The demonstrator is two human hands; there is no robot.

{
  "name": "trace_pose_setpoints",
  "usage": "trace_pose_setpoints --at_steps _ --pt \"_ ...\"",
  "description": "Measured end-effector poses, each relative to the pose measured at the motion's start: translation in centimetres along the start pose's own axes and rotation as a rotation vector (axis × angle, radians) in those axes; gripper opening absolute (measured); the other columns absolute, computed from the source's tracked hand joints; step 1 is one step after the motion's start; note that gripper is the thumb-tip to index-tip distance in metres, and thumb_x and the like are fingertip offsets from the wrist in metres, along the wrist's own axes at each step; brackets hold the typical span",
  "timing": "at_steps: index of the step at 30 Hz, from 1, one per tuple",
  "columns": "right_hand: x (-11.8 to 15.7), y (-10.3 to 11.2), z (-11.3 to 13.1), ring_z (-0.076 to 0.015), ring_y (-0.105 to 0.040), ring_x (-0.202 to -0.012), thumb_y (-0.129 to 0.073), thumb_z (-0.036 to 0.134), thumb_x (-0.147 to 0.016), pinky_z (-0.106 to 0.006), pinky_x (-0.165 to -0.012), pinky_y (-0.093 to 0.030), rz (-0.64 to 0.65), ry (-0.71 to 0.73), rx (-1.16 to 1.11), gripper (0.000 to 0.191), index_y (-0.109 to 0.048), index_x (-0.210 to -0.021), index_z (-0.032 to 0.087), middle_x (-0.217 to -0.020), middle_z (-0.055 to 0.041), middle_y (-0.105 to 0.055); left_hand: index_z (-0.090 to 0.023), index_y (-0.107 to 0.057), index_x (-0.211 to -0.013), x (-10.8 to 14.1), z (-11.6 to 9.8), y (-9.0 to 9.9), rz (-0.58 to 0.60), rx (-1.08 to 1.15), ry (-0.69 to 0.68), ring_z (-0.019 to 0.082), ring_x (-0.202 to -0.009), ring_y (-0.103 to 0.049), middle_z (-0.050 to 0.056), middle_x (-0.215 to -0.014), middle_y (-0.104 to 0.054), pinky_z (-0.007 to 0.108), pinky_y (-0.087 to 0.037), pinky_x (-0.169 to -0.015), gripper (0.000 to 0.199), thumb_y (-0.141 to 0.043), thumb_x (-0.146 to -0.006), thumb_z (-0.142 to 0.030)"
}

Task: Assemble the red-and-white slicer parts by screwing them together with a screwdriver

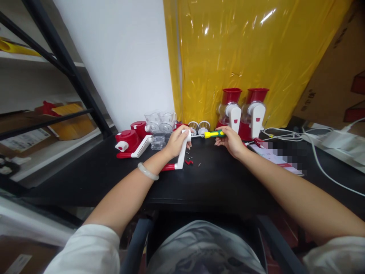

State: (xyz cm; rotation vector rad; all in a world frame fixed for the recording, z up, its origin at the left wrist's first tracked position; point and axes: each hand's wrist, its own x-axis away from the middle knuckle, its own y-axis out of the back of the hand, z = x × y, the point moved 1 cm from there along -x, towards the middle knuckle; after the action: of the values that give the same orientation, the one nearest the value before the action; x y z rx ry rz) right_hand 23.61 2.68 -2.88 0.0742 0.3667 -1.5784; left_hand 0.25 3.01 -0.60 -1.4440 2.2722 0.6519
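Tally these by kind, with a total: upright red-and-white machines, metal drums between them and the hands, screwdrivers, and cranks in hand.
Upright machines: 2
Metal drums: 2
Screwdriver: 1
White crank in the left hand: 1
Total: 6

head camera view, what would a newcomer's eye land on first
Probably the glossy yellow sheeting hanging behind the black table. Next, the yellow-and-green screwdriver in the right hand, its shaft meeting the white crank handle held in the left hand. Then the two red-and-white machines standing upright beyond the right hand.
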Motion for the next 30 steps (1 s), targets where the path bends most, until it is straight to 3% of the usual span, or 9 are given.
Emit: trace_pose_setpoints --at_steps 10,18,21,25,30 --pt "0.13 0.09 -0.14 -0.0118 -0.057 -0.047 -0.059 0.054 -0.08 -0.027 -0.048 -0.047 0.021 0.049 0.002 0.035 -0.054 -0.092 0.021 -0.057 0.0043 -0.054 -0.015 -0.055 -0.098 -0.19 0.15 0.18 -0.007 0.025 -0.019 0.01 -0.047 -0.058 -0.002 -0.059 -0.059 0.02 -0.048 -0.045 0.035 -0.048 -0.091 -0.049" --pt "-0.11 0.08 -0.44 -0.0122 -0.047 -0.035 -0.054 0.062 -0.083 -0.027 -0.044 -0.045 0.02 0.103 0.043 0.04 -0.055 -0.085 0.022 -0.04 0.008 -0.042 -0.016 -0.055 -0.098 -0.08 -0.05 0.08 0.002 0.017 -0.037 0.011 -0.048 -0.058 -0.002 -0.06 -0.06 0.021 -0.047 -0.045 0.034 -0.049 -0.091 -0.048" --pt "0.01 -0.02 -0.36 -0.0141 -0.052 -0.037 -0.047 0.061 -0.086 -0.027 -0.043 -0.043 0.0 0.071 0.079 0.04 -0.054 -0.086 0.021 -0.041 0.0057 -0.048 -0.015 -0.055 -0.098 -0.09 -0.14 0.07 -0.001 0.023 -0.042 0.011 -0.048 -0.058 -0.002 -0.06 -0.06 0.021 -0.048 -0.045 0.035 -0.049 -0.091 -0.048" --pt "0.1 -0.07 -0.09 -0.0155 -0.062 -0.048 -0.046 0.051 -0.084 -0.026 -0.047 -0.045 0.011 0.004 0.027 0.032 -0.053 -0.093 0.021 -0.058 0.0005 -0.063 -0.015 -0.055 -0.098 -0.12 -0.01 0.17 -0.007 0.018 -0.04 0.011 -0.047 -0.059 -0.002 -0.059 -0.06 0.021 -0.048 -0.045 0.035 -0.049 -0.091 -0.049" --pt "-0.01 0.04 0.04 -0.0148 -0.063 -0.05 -0.052 0.042 -0.077 -0.026 -0.05 -0.045 0.006 0.007 0.003 0.029 -0.053 -0.095 0.021 -0.061 0.0017 -0.061 -0.016 -0.054 -0.097 -0.07 0.07 0.06 -0.005 0.017 -0.021 0.01 -0.048 -0.059 -0.002 -0.061 -0.06 0.02 -0.048 -0.045 0.035 -0.05 -0.09 -0.05"
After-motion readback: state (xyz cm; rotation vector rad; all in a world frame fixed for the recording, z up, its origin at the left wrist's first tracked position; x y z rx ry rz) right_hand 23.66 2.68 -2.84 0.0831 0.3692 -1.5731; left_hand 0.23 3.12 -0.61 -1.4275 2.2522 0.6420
